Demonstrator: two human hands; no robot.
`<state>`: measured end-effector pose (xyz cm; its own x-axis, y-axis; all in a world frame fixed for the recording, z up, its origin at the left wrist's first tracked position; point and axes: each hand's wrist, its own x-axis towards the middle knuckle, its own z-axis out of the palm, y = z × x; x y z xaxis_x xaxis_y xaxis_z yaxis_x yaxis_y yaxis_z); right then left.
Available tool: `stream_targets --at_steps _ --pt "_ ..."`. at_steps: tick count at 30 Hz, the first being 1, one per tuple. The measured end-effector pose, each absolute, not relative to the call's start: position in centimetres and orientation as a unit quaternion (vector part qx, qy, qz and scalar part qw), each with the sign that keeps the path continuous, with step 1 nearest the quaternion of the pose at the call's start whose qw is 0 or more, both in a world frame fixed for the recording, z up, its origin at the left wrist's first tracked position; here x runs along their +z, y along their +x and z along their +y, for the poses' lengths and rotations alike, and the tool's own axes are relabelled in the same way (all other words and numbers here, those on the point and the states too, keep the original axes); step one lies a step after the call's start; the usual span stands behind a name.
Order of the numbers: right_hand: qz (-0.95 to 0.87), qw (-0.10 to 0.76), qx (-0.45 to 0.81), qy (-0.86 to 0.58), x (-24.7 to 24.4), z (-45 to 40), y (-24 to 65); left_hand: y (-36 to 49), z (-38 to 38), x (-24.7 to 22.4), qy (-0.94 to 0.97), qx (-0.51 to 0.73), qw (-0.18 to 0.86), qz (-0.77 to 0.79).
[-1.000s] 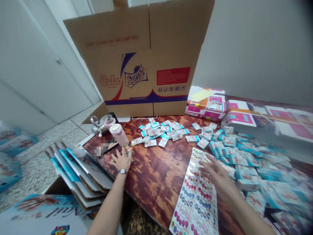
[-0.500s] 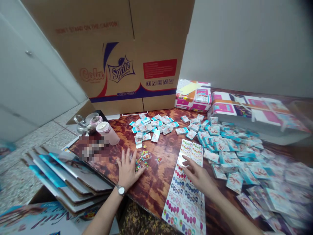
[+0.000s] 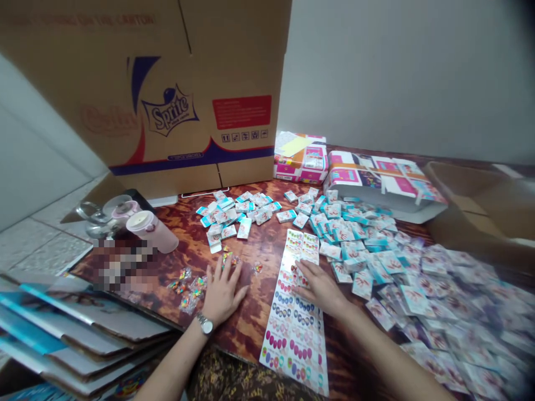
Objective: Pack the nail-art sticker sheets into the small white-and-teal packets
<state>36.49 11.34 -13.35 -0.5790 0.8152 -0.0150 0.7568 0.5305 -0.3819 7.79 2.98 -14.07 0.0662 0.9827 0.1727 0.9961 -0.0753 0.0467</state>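
My left hand (image 3: pixel 222 294), with a watch on the wrist, lies spread over the brown patterned table; its fingertips reach small packets of colourful pieces (image 3: pixel 230 259). More such packets (image 3: pixel 193 289) lie just left of it, and a single one (image 3: pixel 258 268) sits to its right. On a long sheet of printed nail-shaped stickers (image 3: pixel 288 328) rests my right hand (image 3: pixel 320 285), fingers apart, near the sheet's upper part. Small white and blue boxes (image 3: pixel 244 227) are scattered beyond my left hand, and a large heap of them (image 3: pixel 361 236) spreads to the right.
A tall Sprite carton (image 3: pixel 184 133) stands at the back left. Pink cup (image 3: pixel 152 231) and glass mug (image 3: pixel 94 220) are at the left edge. Folded cardboard sheets (image 3: pixel 108 317) lean at lower left. Wrapped parcels (image 3: pixel 301 159) and an open carton (image 3: pixel 472 195) are behind the heap.
The view has turned right. My left hand has moved rightward over the table, and several packets now lie to its left instead of its right. My right hand stays over the sticker sheet.
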Motion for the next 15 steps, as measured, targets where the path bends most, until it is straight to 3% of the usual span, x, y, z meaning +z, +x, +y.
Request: stream_targets --at_steps 7,15 --pt "-0.888 0.022 0.153 -0.434 -14.5 10.3 33.4 8.5 4.6 -14.7 -0.709 -0.039 0.002 -0.704" --pt "-0.885 0.076 0.146 -0.437 -14.6 9.6 32.9 9.6 4.1 -13.0 -0.723 -0.162 -0.059 -0.669"
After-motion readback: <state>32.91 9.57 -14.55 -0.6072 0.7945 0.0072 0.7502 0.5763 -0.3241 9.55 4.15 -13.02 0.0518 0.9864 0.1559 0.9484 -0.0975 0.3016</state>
